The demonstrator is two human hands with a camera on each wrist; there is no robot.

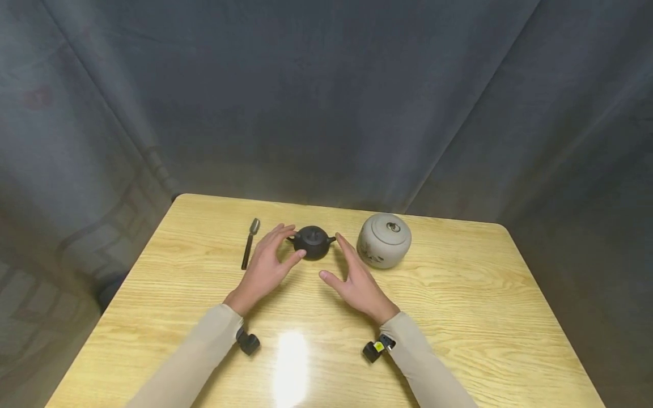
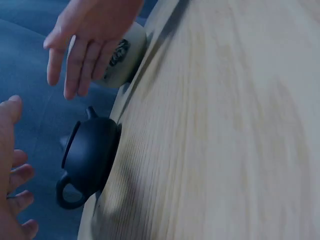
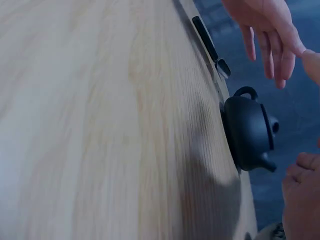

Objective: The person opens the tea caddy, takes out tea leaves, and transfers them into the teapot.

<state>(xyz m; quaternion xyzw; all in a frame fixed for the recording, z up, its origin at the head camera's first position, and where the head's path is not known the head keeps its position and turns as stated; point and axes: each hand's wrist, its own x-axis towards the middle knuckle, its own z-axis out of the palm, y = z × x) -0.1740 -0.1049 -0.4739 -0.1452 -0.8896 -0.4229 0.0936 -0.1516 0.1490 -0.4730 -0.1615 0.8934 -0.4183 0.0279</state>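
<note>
A small dark teapot (image 1: 312, 245) with its lid on stands on the table, its handle to the left and its spout to the right. Beside the handle is my left hand (image 1: 264, 267), thumb and fingers spread and apart from the pot in the wrist views. My right hand (image 1: 358, 285) hovers at the spout side, fingers extended and holding nothing. In the left wrist view a gap shows between the teapot (image 2: 92, 155) and both hands. The right wrist view has the teapot (image 3: 247, 131) between the two hands too.
Right of the teapot stands a pale lidded jar (image 1: 384, 242) with a dark painted motif. To the left lies a small scoop (image 1: 250, 243) with a dark handle and metal head. Grey curtains (image 1: 316, 102) hang behind the wooden table (image 1: 459, 306).
</note>
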